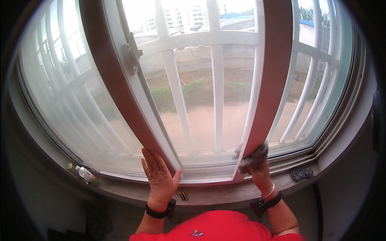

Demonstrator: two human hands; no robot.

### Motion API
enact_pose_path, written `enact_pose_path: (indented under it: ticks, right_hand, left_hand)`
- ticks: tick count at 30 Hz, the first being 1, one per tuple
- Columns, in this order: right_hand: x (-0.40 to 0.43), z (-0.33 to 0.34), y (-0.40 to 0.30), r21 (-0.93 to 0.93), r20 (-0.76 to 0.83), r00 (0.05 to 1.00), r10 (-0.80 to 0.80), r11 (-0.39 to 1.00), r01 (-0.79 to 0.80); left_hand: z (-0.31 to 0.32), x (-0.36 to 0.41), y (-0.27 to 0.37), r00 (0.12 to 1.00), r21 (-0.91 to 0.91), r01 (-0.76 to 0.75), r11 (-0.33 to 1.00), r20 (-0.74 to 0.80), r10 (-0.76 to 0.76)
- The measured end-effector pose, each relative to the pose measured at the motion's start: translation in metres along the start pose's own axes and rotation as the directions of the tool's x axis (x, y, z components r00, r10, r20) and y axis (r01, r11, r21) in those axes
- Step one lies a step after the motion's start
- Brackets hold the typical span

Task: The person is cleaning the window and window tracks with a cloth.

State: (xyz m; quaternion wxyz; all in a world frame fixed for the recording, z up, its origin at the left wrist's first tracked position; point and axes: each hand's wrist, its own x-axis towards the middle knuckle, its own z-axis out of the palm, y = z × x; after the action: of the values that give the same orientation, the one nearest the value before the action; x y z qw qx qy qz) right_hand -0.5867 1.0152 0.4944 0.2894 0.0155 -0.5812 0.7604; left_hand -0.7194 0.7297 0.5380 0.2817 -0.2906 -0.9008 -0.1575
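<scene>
My left hand lies flat with its fingers apart against the brown left stile of a sliding window sash, near its foot. In my right hand is a bunched grey cloth, pressed against the lower part of the brown right stile. Between the two stiles is a glass pane, with white bars behind it. A window latch sits on the white inner edge of the left stile.
Bottles lie or lean at the sill's left end. Two small batteries rest on the sill near my left wrist. A dark crumpled mesh or scouring pad is at the right, beside the window track.
</scene>
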Motion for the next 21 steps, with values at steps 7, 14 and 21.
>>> enact_pose_path:
  ticks: [7,14,21]
  right_hand:
    - [-0.056,-0.050,0.106,-0.199,-0.053,0.981,0.184,0.961,-0.191]
    - [-0.023,-0.036,0.034,-0.247,0.087,0.988,0.131,0.963,-0.106]
    - [0.035,0.009,-0.075,-0.208,0.122,0.988,-0.099,0.970,0.123]
  left_hand:
    - [0.006,0.003,0.003,0.999,-0.005,0.033,0.999,-0.025,-0.033]
    - [0.003,0.003,0.006,0.999,-0.022,0.037,0.999,-0.025,-0.038]
    - [0.008,0.001,0.006,0.997,-0.019,0.056,0.998,-0.058,-0.057]
